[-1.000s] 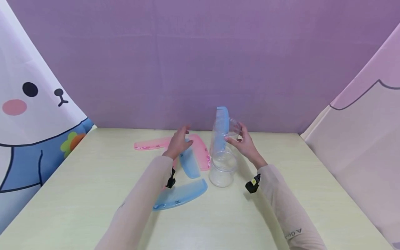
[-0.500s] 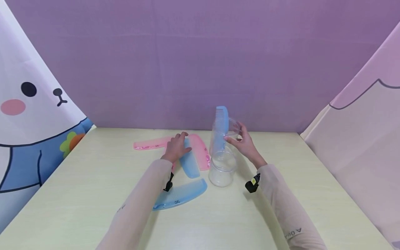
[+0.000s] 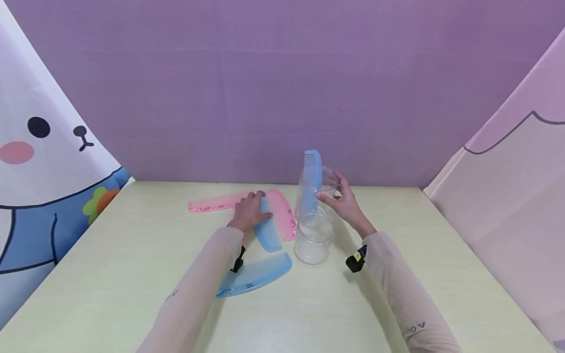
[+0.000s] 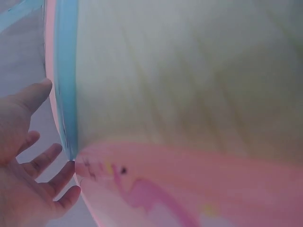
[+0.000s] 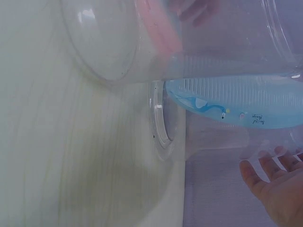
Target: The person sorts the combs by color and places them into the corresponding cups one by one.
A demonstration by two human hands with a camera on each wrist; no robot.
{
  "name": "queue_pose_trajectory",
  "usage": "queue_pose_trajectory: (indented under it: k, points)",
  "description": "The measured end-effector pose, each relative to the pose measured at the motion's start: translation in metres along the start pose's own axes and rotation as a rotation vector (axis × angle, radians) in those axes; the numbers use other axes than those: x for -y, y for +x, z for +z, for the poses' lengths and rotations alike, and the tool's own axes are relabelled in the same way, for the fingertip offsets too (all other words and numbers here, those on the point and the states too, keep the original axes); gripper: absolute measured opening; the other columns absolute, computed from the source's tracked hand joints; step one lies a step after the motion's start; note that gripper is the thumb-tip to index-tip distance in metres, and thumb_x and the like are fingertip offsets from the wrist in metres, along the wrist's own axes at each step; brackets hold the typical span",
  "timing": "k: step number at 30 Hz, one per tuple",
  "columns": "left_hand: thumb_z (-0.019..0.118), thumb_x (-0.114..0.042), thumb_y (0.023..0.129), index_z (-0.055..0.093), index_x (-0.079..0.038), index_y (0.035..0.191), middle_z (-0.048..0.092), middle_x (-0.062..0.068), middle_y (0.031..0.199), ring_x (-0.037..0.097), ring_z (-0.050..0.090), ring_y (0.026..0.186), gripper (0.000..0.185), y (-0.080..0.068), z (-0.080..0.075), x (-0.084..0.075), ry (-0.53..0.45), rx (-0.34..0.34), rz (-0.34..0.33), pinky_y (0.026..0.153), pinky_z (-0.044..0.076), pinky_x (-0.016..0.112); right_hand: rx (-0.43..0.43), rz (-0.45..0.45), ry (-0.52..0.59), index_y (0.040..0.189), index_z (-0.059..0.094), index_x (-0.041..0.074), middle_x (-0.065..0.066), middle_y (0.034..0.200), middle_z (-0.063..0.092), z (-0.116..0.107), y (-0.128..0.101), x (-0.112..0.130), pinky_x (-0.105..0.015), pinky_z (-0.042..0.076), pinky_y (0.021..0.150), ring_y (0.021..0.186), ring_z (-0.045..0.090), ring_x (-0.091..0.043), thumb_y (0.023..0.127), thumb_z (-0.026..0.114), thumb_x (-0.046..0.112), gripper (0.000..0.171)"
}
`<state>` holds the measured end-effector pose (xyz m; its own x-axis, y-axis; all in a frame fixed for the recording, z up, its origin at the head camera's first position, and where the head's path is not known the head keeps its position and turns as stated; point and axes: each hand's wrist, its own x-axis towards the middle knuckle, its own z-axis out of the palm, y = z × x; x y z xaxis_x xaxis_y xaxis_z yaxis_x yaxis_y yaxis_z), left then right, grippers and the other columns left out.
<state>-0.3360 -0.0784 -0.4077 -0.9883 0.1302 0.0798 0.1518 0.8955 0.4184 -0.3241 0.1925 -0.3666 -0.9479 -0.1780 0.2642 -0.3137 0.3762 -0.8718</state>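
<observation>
My left hand [image 3: 248, 213] is over a blue comb [image 3: 268, 236] lying on the table, its thumb right at the comb's edge and the fingers near its far end. The left wrist view shows the fingers [image 4: 61, 178] apart and slightly bent beside the comb's edge. With thumb and fingers spread around the wall, my right hand [image 3: 348, 206] holds a clear jar [image 3: 330, 177] at the back. Inside that jar a blue comb [image 3: 313, 166] stands upright, its top above the rim. A second clear jar [image 3: 312, 252] stands just in front.
Pink combs lie around the left hand: one [image 3: 212, 203] to its left, one [image 3: 284, 213] to its right, another partly under the hand. Nearer me is a blue comb [image 3: 260, 275], partly behind the left sleeve. A purple cloth [image 3: 220, 98] hangs behind the table.
My left hand has come down and slightly nearer me onto the blue comb, its fingers lowering to the comb's far end. The right hand and the jars have stayed put.
</observation>
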Motion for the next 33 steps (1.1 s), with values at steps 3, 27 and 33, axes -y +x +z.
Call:
queue_pose_trajectory:
  k: [3, 27, 33]
  points:
    - [0.069, -0.038, 0.078, 0.042, -0.011, 0.13, 0.049, 0.017, 0.122, 0.037, 0.05, 0.102, 0.064, -0.0008, -0.0011, -0.0023, 0.02, 0.003, -0.002, 0.088, 0.041, 0.053, -0.005, -0.003, -0.003, 0.146, 0.011, 0.011, -0.014, 0.148, 0.027, 0.0003, 0.0003, 0.0006, -0.053, 0.032, 0.104, 0.131, 0.032, -0.035, 0.081, 0.067, 0.033, 0.088]
    - [0.075, -0.034, 0.072, 0.036, -0.014, 0.135, 0.041, 0.02, 0.129, 0.044, 0.045, 0.107, 0.077, 0.0004, -0.004, -0.0068, -0.074, 0.014, -0.083, 0.095, 0.029, 0.059, -0.001, 0.001, -0.001, 0.145, 0.011, 0.011, -0.013, 0.148, 0.027, 0.0002, 0.001, 0.0003, -0.053, 0.032, 0.104, 0.131, 0.032, -0.035, 0.081, 0.067, 0.033, 0.088]
    - [0.077, -0.035, 0.07, 0.035, -0.016, 0.135, 0.042, 0.021, 0.126, 0.042, 0.047, 0.106, 0.08, -0.0005, -0.0049, -0.0072, -0.093, 0.022, -0.131, 0.096, 0.028, 0.059, 0.004, 0.003, 0.004, 0.146, 0.009, 0.011, -0.014, 0.148, 0.027, 0.0003, 0.0, 0.0008, -0.054, 0.031, 0.104, 0.132, 0.03, -0.037, 0.081, 0.067, 0.033, 0.089]
